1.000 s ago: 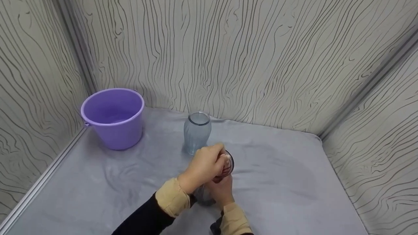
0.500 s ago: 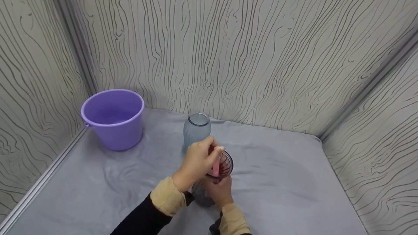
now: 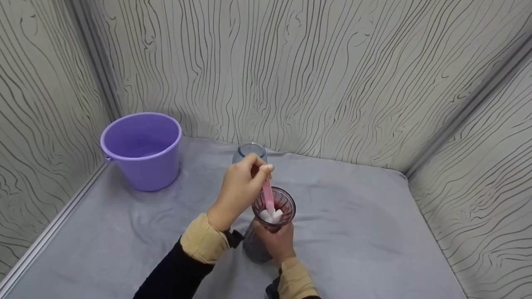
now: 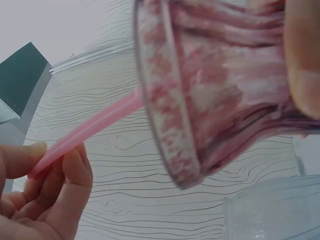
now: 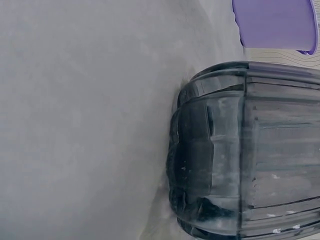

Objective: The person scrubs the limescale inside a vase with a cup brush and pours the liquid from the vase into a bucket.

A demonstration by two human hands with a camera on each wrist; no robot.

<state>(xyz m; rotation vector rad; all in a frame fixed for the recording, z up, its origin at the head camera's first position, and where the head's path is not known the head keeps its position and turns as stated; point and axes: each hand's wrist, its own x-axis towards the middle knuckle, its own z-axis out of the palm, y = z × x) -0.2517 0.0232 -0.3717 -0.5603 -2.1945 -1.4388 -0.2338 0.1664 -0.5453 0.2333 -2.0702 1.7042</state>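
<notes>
My left hand (image 3: 239, 187) pinches the pink handle of a cup brush (image 3: 268, 199) between thumb and fingers. The brush's white sponge-like head (image 3: 272, 216) shows in the mouth of a tinted glass vase (image 3: 257, 249) with a flared rim. Just below that rim, my right hand (image 3: 279, 243) grips the neck. In the left wrist view the pink handle (image 4: 95, 122) slants into the mouth. The vase's thick, ribbed base (image 5: 210, 160) is close to the cloth in the right wrist view, where no fingers show.
Right behind my left hand stands a pale blue glass vase (image 3: 252, 148), partly hidden by it. A purple bucket (image 3: 151, 172) is at the back left. Grey cloth (image 3: 353, 232) covers the table; wood-patterned panels (image 3: 266, 74) enclose it on the back and sides.
My left hand has risen up and to the left, drawing the brush partly up, so its pink handle and white head now show. My right hand stays on the vase's neck.
</notes>
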